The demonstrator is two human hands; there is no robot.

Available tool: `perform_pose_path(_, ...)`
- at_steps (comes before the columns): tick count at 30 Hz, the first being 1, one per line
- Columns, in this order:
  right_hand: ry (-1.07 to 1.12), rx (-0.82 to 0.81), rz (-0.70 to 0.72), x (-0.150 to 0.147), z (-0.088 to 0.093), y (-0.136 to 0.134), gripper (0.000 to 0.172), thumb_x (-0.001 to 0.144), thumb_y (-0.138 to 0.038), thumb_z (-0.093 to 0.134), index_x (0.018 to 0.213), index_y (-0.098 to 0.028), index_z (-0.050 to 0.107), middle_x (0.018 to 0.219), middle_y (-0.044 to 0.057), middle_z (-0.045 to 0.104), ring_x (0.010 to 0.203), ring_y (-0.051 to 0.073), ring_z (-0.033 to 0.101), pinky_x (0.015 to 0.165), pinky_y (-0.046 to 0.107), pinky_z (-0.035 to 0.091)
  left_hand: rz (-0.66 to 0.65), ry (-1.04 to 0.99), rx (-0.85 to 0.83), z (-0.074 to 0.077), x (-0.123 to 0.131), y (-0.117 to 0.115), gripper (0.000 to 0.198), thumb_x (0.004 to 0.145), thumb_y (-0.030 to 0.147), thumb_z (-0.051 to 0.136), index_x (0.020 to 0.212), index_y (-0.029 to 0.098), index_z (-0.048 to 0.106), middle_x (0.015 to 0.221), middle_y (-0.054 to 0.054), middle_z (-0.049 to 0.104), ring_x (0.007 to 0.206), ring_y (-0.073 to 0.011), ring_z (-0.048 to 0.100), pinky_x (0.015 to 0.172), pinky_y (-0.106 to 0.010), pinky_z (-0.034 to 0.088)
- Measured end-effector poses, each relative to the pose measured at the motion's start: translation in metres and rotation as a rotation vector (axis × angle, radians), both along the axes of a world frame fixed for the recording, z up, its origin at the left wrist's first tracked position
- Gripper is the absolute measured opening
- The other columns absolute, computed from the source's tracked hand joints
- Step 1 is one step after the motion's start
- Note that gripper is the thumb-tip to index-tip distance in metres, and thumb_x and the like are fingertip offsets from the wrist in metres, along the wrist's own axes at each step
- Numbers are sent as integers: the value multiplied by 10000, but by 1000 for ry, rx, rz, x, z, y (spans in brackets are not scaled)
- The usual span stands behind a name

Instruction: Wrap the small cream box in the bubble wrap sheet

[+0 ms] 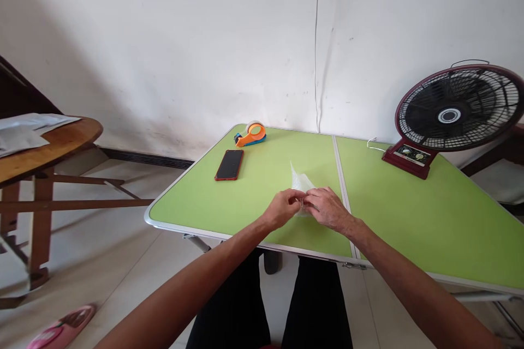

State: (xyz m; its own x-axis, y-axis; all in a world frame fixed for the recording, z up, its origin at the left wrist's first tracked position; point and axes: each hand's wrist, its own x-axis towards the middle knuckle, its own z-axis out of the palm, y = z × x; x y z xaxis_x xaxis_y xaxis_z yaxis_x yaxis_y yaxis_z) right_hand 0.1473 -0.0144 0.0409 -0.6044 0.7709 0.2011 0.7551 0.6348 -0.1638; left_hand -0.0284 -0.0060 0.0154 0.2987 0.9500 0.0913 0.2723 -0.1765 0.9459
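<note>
Near the front edge of the green folding table (262, 212), both hands meet at a crumpled piece of clear, whitish plastic (302, 181), perhaps bubble wrap. My left hand (284, 207) pinches its near part from the left. From the right, my right hand (327, 209) closes on the same plastic, its fingers touching those of the left. A pointed corner of the sheet sticks up beyond the fingers. Whether anything lies inside the plastic is hidden by the hands.
A phone with a red edge (230, 165) lies left of the hands. Behind it sits an orange and blue tape dispenser (250, 135). At the right stands a dark red fan (448, 114). A wooden table (77, 133) is on the far left, and a pink slipper (63, 329) is on the floor.
</note>
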Motion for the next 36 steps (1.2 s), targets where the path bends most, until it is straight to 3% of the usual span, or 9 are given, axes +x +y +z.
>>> perform_pose_path(3,27,6,-32,1,-2,0,132,855,-161,535,924,-172,646,993,64,681,930,196,593,832,326,376,59,179,265,-9,6,-8,263,738,132,540,952,168,689,916,-52,648,856,-169,581,813,-312,496)
perform_pose_path(6,40,-14,-64,1,-2,0,129,831,-163,548,936,-164,624,982,65,681,934,202,594,835,327,372,85,273,407,-13,10,-10,291,766,130,545,1029,156,668,1040,-97,630,1017,-213,562,932,-370,467)
perform_pose_path(14,2,-276,-196,24,12,12,548,835,-505,543,1254,-151,533,1173,139,647,1059,282,591,930,407,358,-121,525,462,-14,12,-3,382,836,115,421,1179,148,584,1305,-133,559,1262,-245,469,1093,-428,367)
perform_pose_path(18,102,-308,-281,39,10,14,485,876,-508,476,1214,-174,571,1215,116,630,1087,256,583,925,381,382,-202,610,457,-14,13,-1,479,814,79,392,1284,89,480,1410,-183,452,1352,-263,370,1129,-453,310)
perform_pose_path(21,178,-235,-398,44,-1,13,315,885,-397,472,1032,-177,643,1174,105,622,1067,227,570,899,352,397,-249,623,450,-10,13,0,432,834,85,359,1243,69,496,1376,-207,475,1334,-267,392,1124,-451,308)
perform_pose_path(24,259,-237,-511,44,-11,9,286,848,-405,513,898,-160,651,1175,122,588,1026,222,562,821,323,422,-283,640,459,-3,12,2,384,847,97,355,1199,105,506,1314,-176,529,1288,-250,439,1107,-424,325)
perform_pose_path(31,372,-440,-574,38,-15,5,309,792,-480,534,751,-180,599,684,-3,586,593,135,507,529,237,346,-341,685,476,11,12,3,240,845,91,352,994,149,532,1045,-122,614,1032,-233,558,955,-381,427)
perform_pose_path(34,374,-413,-584,34,-19,7,280,789,-447,541,766,-182,630,718,6,616,615,139,525,548,240,360,-347,738,474,17,13,2,199,856,106,357,938,165,529,989,-103,616,975,-229,561,919,-371,428)
perform_pose_path(36,360,-344,-568,31,-21,7,270,795,-420,543,853,-188,670,878,40,654,729,160,570,615,253,394,-341,769,472,19,14,1,193,866,119,358,945,165,528,1000,-106,615,989,-237,556,918,-378,418)
